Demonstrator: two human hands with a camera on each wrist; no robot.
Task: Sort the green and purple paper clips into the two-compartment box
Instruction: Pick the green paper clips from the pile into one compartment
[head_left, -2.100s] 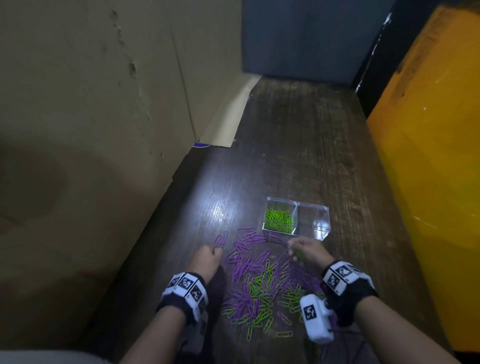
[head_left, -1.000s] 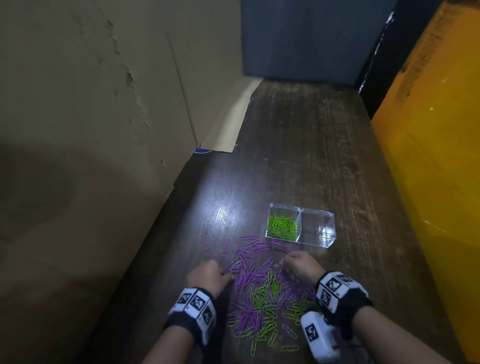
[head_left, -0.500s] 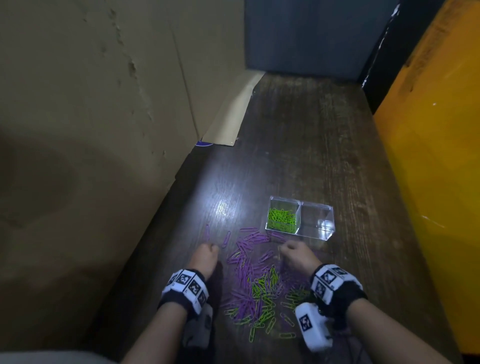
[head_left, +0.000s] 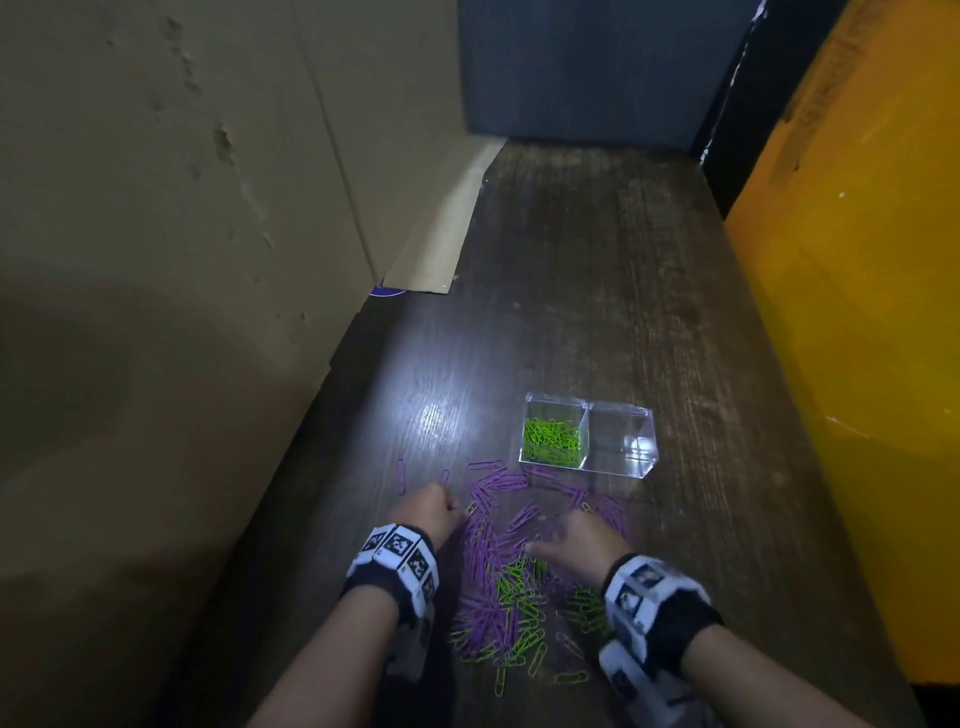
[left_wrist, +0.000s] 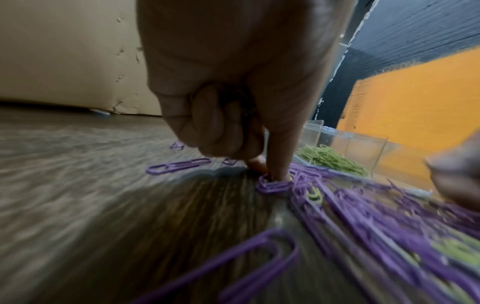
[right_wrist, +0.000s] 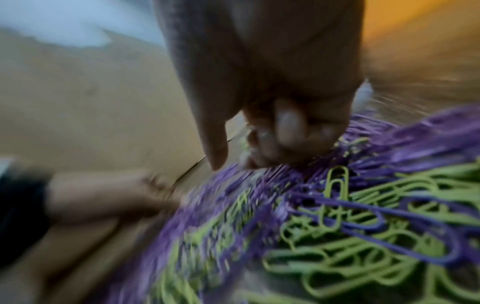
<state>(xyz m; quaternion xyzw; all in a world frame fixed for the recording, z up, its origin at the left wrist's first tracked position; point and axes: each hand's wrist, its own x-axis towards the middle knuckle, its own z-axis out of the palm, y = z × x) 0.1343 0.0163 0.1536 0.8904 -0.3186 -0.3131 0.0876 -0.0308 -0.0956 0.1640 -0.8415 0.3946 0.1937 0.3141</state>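
Note:
A clear two-compartment box (head_left: 644, 415) stands on the dark wooden table (head_left: 597, 291). Its left compartment holds green clips (head_left: 550, 441), and its right one looks empty. A mixed pile of purple and green paper clips (head_left: 493, 582) lies just in front of the box. My left hand (head_left: 462, 512) is at the pile's left edge. In the left wrist view its thumb and forefinger pinch a purple clip (left_wrist: 272, 184) against the table. My right hand (head_left: 566, 525) lies on the pile's right side, its fingers curled down onto purple clips (right_wrist: 376, 131) and its thumb apart. The right wrist view is blurred.
A cardboard wall (head_left: 182, 260) runs close along the left, with a cardboard flap (head_left: 441, 234) lying on the table. An orange panel (head_left: 857, 312) borders the right and a dark panel (head_left: 582, 67) closes the far end. Stray purple clips (head_left: 400, 475) lie left of the pile.
My right hand has drawn back from beside the box onto the pile. My left hand has shifted slightly right to the pile's edge and closed on a purple clip.

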